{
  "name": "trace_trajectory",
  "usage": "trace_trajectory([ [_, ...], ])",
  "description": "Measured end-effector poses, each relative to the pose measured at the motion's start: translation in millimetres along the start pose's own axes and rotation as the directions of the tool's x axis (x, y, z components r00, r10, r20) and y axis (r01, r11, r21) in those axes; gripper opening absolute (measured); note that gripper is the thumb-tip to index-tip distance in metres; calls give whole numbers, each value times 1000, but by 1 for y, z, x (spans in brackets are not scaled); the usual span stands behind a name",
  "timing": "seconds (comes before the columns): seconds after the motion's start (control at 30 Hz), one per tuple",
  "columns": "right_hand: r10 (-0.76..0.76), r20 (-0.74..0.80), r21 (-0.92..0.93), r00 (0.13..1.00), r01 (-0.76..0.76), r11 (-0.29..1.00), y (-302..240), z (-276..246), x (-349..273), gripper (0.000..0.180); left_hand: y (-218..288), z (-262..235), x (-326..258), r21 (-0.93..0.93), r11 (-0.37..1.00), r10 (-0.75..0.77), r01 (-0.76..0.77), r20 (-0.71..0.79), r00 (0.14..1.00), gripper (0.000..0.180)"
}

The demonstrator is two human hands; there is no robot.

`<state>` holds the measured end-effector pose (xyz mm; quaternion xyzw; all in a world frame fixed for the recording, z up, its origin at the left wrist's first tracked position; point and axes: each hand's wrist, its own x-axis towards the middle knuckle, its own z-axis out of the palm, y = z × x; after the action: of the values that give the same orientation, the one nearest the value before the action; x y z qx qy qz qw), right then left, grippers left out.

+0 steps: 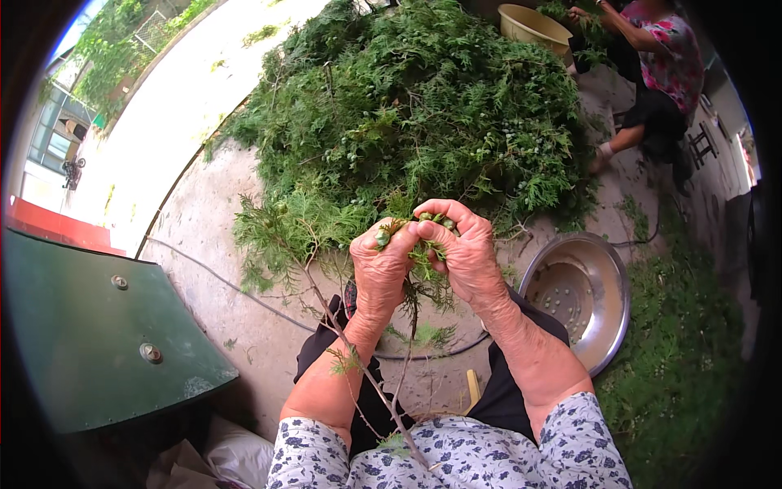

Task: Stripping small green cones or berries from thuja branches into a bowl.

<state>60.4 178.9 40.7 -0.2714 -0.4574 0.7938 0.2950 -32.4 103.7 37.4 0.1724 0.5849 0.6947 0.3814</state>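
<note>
Both of my hands are raised close together in the middle of the view, fingertips nearly touching. My left hand [381,265] is closed round a twig of a leafy evergreen branch [399,421], with a green cone [383,237] showing at its fingers. The bare stem runs down past my left forearm to my lap. My right hand [468,257] pinches at small green cones [446,221] on the same sprig, thumb against forefinger. On the right stands a wide metal bowl [621,297] with several small green cones in its bottom.
Ahead rises a large heap of cut evergreen branches [407,122]. Loose greenery [676,350] covers the floor beyond the bowl. A green metal panel [106,342] stands at left; a cable [244,292] crosses the concrete. Far right, another person [664,57] handles a sprig near a yellowish basin [533,28].
</note>
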Motion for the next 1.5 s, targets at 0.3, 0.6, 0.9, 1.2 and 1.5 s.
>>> trace_trajectory([
  [0.3,98,241,221,966,-153,963,-5,-11,6,23,8,-10,7,-302,911,-208,280,249,946,13],
  [0.6,156,275,293,949,-237,926,0,-17,10,19,7,-6,5,-219,941,-208,256,220,953,17],
  [0.9,51,326,623,944,-255,740,-6,-19,11,13,12,-7,6,-205,954,-184,217,166,969,18],
  [1.2,-97,175,-341,980,153,927,-26,-7,2,15,-14,-16,16,223,973,24,-61,169,985,19],
  [1.5,-353,420,-695,836,546,467,-8,-10,7,21,-30,-17,18,481,832,173,-277,250,953,16],
])
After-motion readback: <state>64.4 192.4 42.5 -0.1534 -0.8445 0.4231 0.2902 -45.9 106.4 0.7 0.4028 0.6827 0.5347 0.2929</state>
